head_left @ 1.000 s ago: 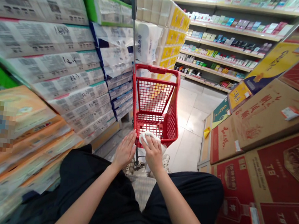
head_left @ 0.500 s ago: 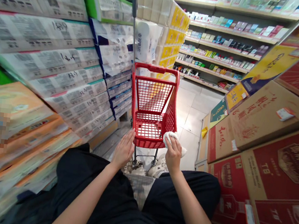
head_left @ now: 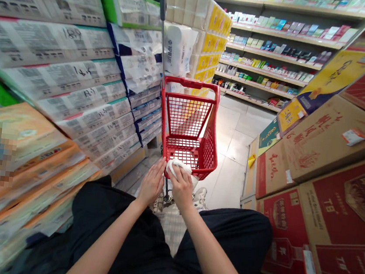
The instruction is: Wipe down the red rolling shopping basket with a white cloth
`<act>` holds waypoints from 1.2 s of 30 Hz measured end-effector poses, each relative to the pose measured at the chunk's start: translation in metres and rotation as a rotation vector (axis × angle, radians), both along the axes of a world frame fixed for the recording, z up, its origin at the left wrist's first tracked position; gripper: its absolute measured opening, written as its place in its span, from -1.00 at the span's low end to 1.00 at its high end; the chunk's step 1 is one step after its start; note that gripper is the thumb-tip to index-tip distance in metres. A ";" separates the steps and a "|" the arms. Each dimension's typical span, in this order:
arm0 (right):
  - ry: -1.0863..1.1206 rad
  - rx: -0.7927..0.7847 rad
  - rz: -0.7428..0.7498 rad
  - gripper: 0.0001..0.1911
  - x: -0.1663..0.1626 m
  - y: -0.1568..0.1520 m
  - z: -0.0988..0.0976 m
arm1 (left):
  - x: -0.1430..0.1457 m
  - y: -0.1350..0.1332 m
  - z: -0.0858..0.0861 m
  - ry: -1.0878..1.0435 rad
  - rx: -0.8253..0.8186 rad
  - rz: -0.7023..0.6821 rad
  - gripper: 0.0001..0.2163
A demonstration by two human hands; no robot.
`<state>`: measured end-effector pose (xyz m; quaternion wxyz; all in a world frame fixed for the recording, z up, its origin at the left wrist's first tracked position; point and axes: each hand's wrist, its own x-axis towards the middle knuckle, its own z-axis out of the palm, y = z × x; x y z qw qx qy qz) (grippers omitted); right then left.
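Note:
A small red shopping cart point(head_left: 212, 151) with a mesh basket stands in front of my knees. At the near left corner of its rim, my left hand point(head_left: 152, 182) is closed on the edge, with the fingers close together. Just beside it, my right hand point(head_left: 180, 187) presses a white cloth point(head_left: 173, 163) against the near rim of the basket. The cloth is bunched under my fingers, and part of it is hidden by them. Nothing shows inside the basket, whose grid floor is visible.
Packs of paper goods point(head_left: 85, 95) are stacked high on the left, with yellow-sided packs point(head_left: 213, 41) behind the cart. Cardboard cartons point(head_left: 330, 140) rise on the right. Shelves of small boxed goods point(head_left: 277, 55) stand at the back, beyond the tiled floor point(head_left: 236, 130).
My right hand has slid the cloth leftward along the near rim, from the right corner to beside my left hand. My left hand stays at the left corner.

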<state>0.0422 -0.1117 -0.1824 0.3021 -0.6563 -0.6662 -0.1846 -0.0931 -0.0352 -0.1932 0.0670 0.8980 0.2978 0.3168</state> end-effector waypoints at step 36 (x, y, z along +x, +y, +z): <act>-0.032 0.081 -0.079 -0.49 0.113 -0.051 -0.001 | 0.001 -0.001 0.001 -0.017 -0.024 -0.002 -0.42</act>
